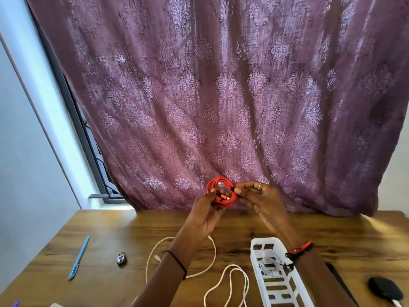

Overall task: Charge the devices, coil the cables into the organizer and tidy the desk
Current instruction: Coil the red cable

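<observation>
A red cable (218, 181), wound into a small coil, is held up in the air above the far edge of the wooden desk (115, 231). My left hand (207, 214) grips the coil from below. My right hand (257, 193) pinches the cable's black end at the coil's right side. A white slotted organizer (274, 282) lies on the desk under my right forearm, with a white cable coiled inside. Two loose white cables lie on the desk, one (152, 251) looping under my left forearm, the other (232, 282) beside the organizer.
A blue pen (79, 258) and a small padlock (121, 258) lie at the left of the desk. A black rounded device (385, 290) sits at the right front. A purple patterned curtain (221, 96) hangs behind the desk, with a window frame at the left.
</observation>
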